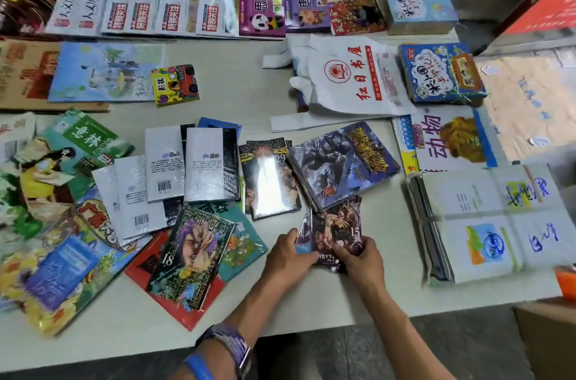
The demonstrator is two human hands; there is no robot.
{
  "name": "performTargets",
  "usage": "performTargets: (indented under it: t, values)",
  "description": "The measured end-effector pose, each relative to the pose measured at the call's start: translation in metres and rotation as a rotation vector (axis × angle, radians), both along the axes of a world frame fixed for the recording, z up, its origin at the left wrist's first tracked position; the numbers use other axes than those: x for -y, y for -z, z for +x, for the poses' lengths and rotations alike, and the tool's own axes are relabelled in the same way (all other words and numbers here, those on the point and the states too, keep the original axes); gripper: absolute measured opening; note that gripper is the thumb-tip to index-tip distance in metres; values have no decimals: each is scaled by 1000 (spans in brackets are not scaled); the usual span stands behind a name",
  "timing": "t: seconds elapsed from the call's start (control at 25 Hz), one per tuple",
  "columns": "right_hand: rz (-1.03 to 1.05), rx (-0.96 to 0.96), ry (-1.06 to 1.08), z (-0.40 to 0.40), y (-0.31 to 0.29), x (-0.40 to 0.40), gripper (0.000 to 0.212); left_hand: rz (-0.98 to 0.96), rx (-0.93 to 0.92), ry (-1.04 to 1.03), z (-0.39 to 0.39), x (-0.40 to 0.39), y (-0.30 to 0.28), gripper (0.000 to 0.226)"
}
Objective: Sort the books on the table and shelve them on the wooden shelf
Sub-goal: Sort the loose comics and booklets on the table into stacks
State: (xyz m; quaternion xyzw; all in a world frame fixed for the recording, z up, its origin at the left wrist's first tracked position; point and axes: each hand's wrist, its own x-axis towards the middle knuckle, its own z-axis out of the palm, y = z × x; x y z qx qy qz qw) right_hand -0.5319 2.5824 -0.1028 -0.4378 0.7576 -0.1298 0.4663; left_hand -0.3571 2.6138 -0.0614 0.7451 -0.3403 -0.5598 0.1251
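Observation:
Both my hands grip a small dark comic marked 15 (335,227) just above the table's near edge. My left hand (288,256) holds its left bottom corner, and my right hand (358,258) holds its right bottom corner. Beside it lie a wrapped comic marked 29 (268,180), a stack with a dark blue cover (339,161) and a comic marked 18 (190,258) on a red book (187,314). Two white wrapped books (190,161) lie back-up to the left. No wooden shelf is in view.
Rows of magazines and picture books (140,10) fill the far side of the pale table (237,89). A white bag with red print (346,77) lies centre right. A bundled white stack (486,223) sits at right, cardboard boxes (548,339) beyond the table's edge.

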Motion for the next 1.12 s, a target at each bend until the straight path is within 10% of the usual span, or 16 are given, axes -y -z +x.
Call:
performTargets:
  t: [0.16, 0.44, 0.68, 1.12]
  values:
    - [60, 32, 8, -2, -5, -25, 35, 65, 19, -41, 13, -14, 3, 75]
    - [252, 321, 68, -23, -25, -64, 25, 176, -110, -71, 14, -53, 6, 25]
    - [689, 526, -28, -40, -31, -82, 50, 307, -319, 88, 36, -87, -4, 18]
    - [210, 455, -89, 81, -72, -84, 34, -147, -68, -461, 86, -109, -27, 26]
